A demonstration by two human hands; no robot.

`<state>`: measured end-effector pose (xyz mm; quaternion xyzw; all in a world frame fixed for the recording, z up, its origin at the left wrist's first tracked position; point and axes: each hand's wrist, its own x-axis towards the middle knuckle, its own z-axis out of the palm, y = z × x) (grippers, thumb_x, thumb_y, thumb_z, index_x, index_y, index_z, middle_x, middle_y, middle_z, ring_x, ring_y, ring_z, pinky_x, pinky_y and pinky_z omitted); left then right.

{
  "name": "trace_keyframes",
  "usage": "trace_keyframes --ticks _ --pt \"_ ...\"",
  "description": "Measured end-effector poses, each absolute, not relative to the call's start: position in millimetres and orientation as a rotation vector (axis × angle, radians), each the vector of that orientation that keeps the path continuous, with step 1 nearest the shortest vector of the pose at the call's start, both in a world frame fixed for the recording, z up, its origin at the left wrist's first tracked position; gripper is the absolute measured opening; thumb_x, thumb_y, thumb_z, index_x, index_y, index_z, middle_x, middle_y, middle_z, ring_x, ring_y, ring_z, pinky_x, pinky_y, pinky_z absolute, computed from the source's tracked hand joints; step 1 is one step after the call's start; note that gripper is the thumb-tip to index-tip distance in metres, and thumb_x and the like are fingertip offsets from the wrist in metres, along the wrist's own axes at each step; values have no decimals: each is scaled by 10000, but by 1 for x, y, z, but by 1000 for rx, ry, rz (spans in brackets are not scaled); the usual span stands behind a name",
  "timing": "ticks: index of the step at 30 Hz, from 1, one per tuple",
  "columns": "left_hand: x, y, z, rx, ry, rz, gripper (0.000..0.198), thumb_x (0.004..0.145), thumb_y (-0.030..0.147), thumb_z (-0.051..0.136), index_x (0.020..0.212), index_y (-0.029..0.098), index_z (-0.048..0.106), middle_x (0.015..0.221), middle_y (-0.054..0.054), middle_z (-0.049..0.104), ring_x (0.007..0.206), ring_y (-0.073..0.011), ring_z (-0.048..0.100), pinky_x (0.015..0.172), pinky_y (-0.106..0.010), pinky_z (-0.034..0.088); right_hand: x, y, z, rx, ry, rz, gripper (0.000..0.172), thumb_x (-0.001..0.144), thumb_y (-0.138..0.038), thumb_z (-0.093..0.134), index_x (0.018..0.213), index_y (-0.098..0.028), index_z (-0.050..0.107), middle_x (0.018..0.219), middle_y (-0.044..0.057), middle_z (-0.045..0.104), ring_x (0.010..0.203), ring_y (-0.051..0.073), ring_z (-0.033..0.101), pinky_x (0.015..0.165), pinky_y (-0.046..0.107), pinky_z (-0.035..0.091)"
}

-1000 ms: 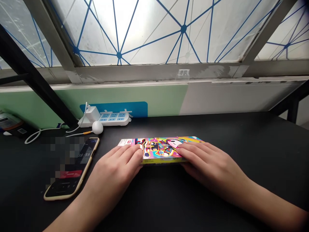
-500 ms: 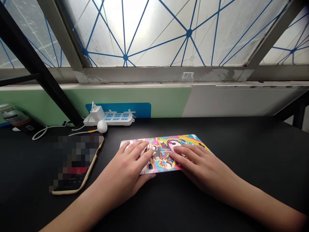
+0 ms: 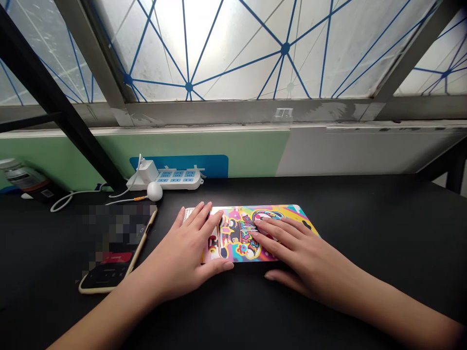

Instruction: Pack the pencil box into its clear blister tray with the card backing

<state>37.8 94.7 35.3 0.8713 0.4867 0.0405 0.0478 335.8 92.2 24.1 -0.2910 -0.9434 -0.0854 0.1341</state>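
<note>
1. Clock reference: 12 is away from me, toward the window.
2. Flat colourful box (image 3: 238,234) lies at mid-desk on the black table (image 3: 365,218), printed face up.
3. Its long axis runs 9 to 3, roughly parallel to the window wall. The white-labelled end points to 9, the yellow end to 3.
4. Left hand (image 3: 182,253) is palm down with fingers spread, lying on the 9 o'clock end of the box. The thumb rests along the near (6 o'clock) edge.
5. Right hand (image 3: 302,253) is also palm down, fingers flat on the 3 o'clock half. The thumb is on the table just short of the near edge.
6. Neither hand is clamped on the box; both are flat on the top face. They are set apart, with a strip of print showing between the fingertips.
7. Phone (image 3: 113,257) in a tan case lies at 9 of the box, just beside my left hand and not touching it. Its long axis runs about 1 to 7, and part of the screen is blurred.
8. White power strip (image 3: 175,179) sits at 11 of the box against the wall, with a charger plugged in at its left end.
9. Small white ball (image 3: 154,191) sits just in front of the strip.
10. Bottle (image 3: 22,176) lies at far 9–10, at the desk edge.
</note>
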Motion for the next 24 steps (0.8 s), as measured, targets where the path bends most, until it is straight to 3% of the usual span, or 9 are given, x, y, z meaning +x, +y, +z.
trace_keyframes --ticks 6,12,18,24 --pt "42 95 37 2596 1521 113 864 939 756 419 1605 217 309 1688 -148 248 1562 -362 192 1222 -672 172 328 91 22 -890 -2763 -288 651 963 -484 622 1483 -116 493 1532 197 519 1436 375 455 1107 569 477" --pt "37 97 39 2525 1477 216 844 898 730 543 1564 242 371 1665 -136 322 1546 -358 249 1224 -658 191 301 93 20 -945 -2758 -318 770 923 -569 640 1474 -50 495 1550 256 468 1390 447 488 1065 626 494" --pt "33 102 39 2529 1426 277 876 849 669 656 1552 220 389 1626 -156 388 1519 -366 301 1218 -639 221 256 98 26 -907 -2843 -215 896 914 -644 597 1508 5 428 1574 286 410 1457 473 369 1129 631 422" --pt "30 104 38 2497 1472 237 933 842 702 636 1581 220 333 1671 -159 299 1550 -362 234 1221 -659 181 237 105 26 -881 -2849 -146 881 916 -641 598 1522 -25 422 1589 293 383 1473 473 338 1152 648 371"
